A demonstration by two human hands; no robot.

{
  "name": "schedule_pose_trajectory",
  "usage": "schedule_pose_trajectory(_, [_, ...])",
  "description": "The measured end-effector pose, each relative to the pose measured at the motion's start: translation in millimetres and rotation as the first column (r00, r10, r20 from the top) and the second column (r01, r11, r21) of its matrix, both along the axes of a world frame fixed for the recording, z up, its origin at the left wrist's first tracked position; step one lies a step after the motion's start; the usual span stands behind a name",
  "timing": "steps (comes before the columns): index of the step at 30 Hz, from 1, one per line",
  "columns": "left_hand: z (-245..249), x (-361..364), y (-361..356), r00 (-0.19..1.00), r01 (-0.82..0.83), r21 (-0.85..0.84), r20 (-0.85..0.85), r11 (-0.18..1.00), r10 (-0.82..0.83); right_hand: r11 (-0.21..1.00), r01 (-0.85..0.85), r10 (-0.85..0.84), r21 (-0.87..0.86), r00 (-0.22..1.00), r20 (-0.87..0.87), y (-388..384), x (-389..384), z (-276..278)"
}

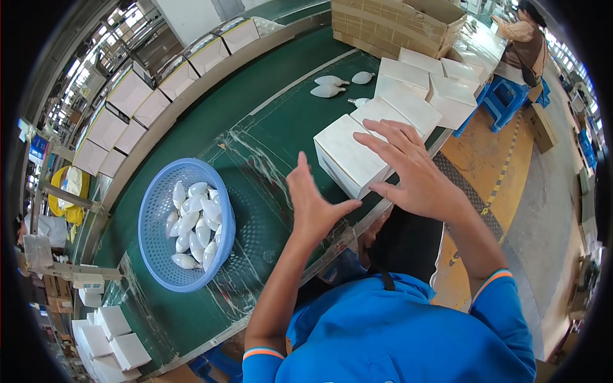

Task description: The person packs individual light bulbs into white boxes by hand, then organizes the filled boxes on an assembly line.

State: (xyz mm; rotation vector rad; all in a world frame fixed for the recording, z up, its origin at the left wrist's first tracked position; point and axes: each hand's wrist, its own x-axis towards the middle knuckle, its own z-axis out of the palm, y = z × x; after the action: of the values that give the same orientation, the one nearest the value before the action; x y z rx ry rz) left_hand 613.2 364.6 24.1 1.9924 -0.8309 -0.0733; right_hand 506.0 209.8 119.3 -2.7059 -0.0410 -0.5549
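My left hand [314, 203] is raised over the green bench, thumb and fingers spread, holding nothing. To its right stands a white box [348, 148], the nearest in a row of white cartons [408, 110]. My right hand [418, 173] is open at the near side of that box, its fingers overlapping the top in this view and its thumb by the lower corner. On my left a blue plastic basket [147, 239] holds several white candle-shaped bulbs [196, 220]. More bulbs [329, 91] lie loose on the green surface beyond the boxes.
A large brown cardboard box [389, 29] stands at the back. Boxes with dark edges [131, 96] line the raised far rail, and small white boxes [115, 338] are stacked at lower left. At upper right a person [527, 38] works near a blue stool [501, 99].
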Motion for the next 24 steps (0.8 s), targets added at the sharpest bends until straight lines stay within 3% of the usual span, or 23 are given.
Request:
schedule_pose_trajectory(6, [-23, 16, -23, 0.973, 0.154, -0.092, 0.185, 0.984, -0.135, 0.993, 0.102, -0.102, 0.050, 0.995, -0.008, 0, -14, -31])
schedule_pose_trajectory(10, [-18, 11, -32, 0.985, 0.109, -0.096, 0.144, 0.989, -0.095, 0.988, 0.149, -0.148, -0.027, 0.988, 0.049, 15, -9, -44])
schedule_pose_trajectory(14, [-13, 7, -25, 0.984, 0.110, -0.097, 0.150, 0.989, -0.095, 0.991, 0.130, -0.131, 0.033, 0.991, 0.033, 19, -8, -40])
schedule_pose_trajectory(18, [0, -22, 11, 0.939, -0.168, -0.017, 0.300, 0.986, 0.166, 0.993, -0.011, 0.003, 0.116, 0.998, 0.065, 23, -7, -29])
schedule_pose_trajectory(22, [-5, -43, 50, 0.876, -0.321, -0.026, 0.371, 0.947, 0.307, 0.980, -0.094, 0.075, 0.177, 0.991, 0.114, 36, 23, -26])
schedule_pose_trajectory(24, [-12, -48, 56, 0.867, -0.354, -0.053, 0.355, 0.934, 0.349, 0.972, -0.156, 0.151, 0.176, 0.988, 0.042, 53, 40, -25])
